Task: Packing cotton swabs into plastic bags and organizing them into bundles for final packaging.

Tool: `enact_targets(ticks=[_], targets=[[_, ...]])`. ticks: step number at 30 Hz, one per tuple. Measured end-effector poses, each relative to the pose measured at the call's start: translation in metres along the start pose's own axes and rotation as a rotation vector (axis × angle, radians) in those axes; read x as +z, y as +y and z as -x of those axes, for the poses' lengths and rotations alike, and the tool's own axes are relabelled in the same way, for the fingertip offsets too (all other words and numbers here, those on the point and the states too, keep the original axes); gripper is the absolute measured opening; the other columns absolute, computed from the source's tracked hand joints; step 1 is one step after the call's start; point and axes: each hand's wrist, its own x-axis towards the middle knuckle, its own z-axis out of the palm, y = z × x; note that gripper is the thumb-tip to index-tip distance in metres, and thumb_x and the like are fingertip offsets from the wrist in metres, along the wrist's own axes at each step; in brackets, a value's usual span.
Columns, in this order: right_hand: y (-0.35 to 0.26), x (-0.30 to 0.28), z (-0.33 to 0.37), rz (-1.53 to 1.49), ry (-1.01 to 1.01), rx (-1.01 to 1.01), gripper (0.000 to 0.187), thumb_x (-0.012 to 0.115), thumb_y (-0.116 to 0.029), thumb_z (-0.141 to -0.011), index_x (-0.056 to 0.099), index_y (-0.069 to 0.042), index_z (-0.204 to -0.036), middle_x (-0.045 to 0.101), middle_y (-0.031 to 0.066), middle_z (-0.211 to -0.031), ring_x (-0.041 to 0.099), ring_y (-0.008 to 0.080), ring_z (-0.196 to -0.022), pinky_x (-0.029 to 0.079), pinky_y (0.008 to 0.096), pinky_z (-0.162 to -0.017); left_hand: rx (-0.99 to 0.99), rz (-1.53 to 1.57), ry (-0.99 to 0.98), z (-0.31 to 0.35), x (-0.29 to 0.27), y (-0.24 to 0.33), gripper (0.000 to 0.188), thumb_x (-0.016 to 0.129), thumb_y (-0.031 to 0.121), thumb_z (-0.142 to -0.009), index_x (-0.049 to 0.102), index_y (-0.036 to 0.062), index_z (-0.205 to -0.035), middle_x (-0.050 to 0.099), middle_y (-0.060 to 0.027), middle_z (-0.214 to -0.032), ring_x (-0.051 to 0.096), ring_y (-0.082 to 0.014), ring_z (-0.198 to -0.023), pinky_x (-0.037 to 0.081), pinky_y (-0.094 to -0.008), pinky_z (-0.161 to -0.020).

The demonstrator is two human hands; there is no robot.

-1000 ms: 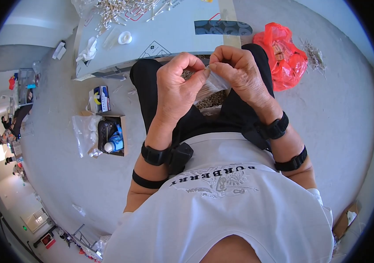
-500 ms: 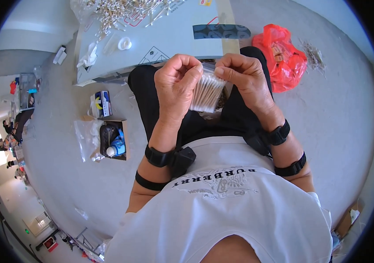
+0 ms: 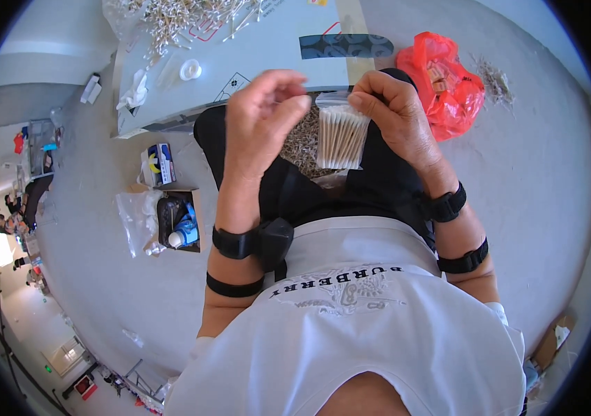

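Observation:
A small clear zip bag of cotton swabs point(image 3: 342, 139) hangs upright from my right hand point(image 3: 396, 111), which pinches its top right corner between thumb and fingers. The swabs stand side by side inside, their white tips up under the bag's top strip. Just left of the bag, my left hand point(image 3: 261, 118) is apart from it, thumb and fingers spread with nothing between them. Behind and below the bag, between my knees, lies a mass of loose swabs point(image 3: 302, 142), partly hidden by the bag and my left hand.
Ahead stands a light grey board-topped table point(image 3: 274, 62) with a heap of loose swabs point(image 3: 184, 24), a small white round container point(image 3: 190, 69) and a crumpled white tissue point(image 3: 134, 90). A red plastic bag point(image 3: 448, 104) sits right on the floor. An open cardboard box point(image 3: 196, 222) with bottles stands left.
My left hand has let go of the bag's top and moved left, its fingers spreading. The bag now hangs from my right hand alone, slightly farther right.

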Motion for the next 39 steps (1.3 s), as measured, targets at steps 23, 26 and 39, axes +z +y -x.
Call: enact_targets(ticks=[23,26,39], targets=[[0.128,0.011,-0.071,-0.264,0.301,0.096,0.007,0.069,-0.003,-0.078,0.068,0.001,-0.083,0.063,0.001,-0.073,0.054,0.006,-0.065,0.042,0.0208,-0.057,0.225,-0.376,0.096,-0.082,0.028,-0.127,0.003,0.067,0.0,-0.077,0.065,0.0011,-0.079,0.055,-0.0005,-0.069,0.052,-0.0084,-0.064,0.042,-0.0227,-0.058],[0.121,0.009,-0.073,-0.291,0.227,0.161,0.009,0.07,-0.004,-0.077,0.068,0.001,-0.084,0.061,0.001,-0.069,0.054,0.0056,-0.064,0.043,0.021,-0.058,0.097,-0.223,0.073,-0.082,0.029,-0.126,0.004,0.067,0.0,-0.077,0.067,0.0024,-0.08,0.057,0.0013,-0.068,0.05,-0.0066,-0.059,0.04,-0.0211,-0.052],[0.106,0.012,-0.069,-0.243,0.2,0.255,0.008,0.069,-0.001,-0.076,0.068,0.001,-0.083,0.06,0.0011,-0.067,0.053,0.0071,-0.057,0.044,0.0201,-0.053,-0.373,0.181,-0.006,-0.087,0.032,-0.118,0.006,0.065,-0.004,-0.073,0.065,0.0013,-0.076,0.06,-0.0022,-0.067,0.05,-0.0065,-0.052,0.039,-0.0199,-0.043]])
